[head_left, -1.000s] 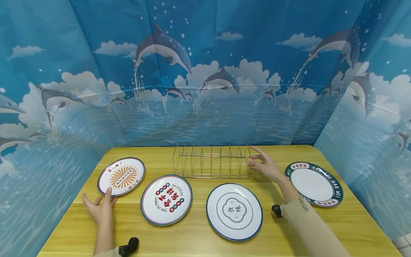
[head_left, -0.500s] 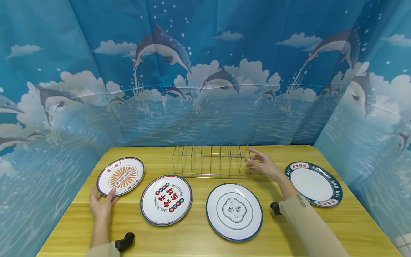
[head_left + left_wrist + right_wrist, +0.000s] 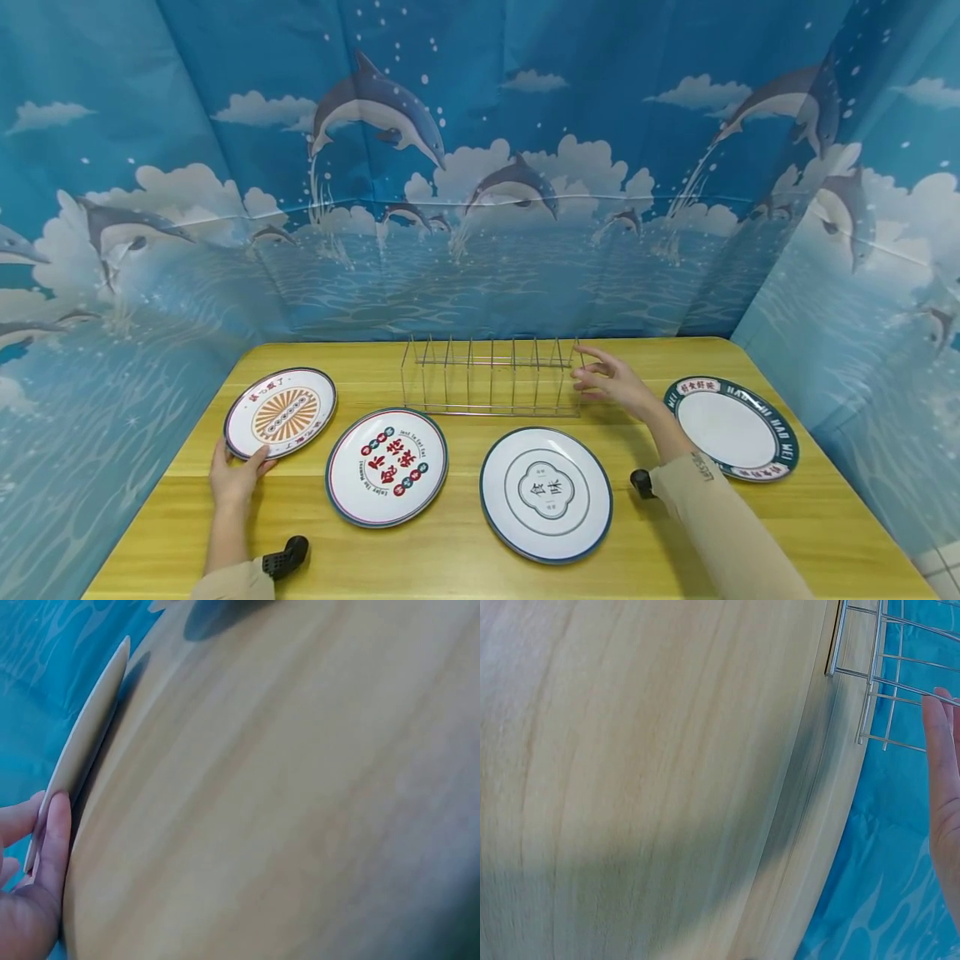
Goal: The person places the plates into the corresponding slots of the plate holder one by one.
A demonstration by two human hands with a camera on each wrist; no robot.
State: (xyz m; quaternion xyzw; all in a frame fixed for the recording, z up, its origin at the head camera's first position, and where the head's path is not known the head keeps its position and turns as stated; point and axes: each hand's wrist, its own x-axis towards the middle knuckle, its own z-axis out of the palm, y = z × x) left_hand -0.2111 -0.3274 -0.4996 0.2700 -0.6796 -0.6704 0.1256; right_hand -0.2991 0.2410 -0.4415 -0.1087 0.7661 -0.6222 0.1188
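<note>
At the table's left, my left hand (image 3: 234,481) pinches the near rim of a white plate with an orange sunburst (image 3: 287,415). The left wrist view shows this plate (image 3: 88,735) edge-on, with the thumb on one side of its rim and fingers on the other. My right hand (image 3: 617,387) touches the right end of a metal wire dish rack (image 3: 491,410), its fingers extended. In the right wrist view, fingertips of the right hand (image 3: 943,765) meet the wires of the rack (image 3: 870,675); the rest of that hand is cut off by the frame.
A plate with red lettering (image 3: 387,467) and a plate with a grey emblem (image 3: 546,495) lie before the rack. A green-rimmed plate (image 3: 731,429) lies at the right, beside the right forearm. A blue dolphin curtain (image 3: 480,275) hangs behind the wooden table (image 3: 420,562).
My left hand has moved up to the sunburst plate and taken its near rim between thumb and fingers. The right hand has shifted slightly left against the rack's end.
</note>
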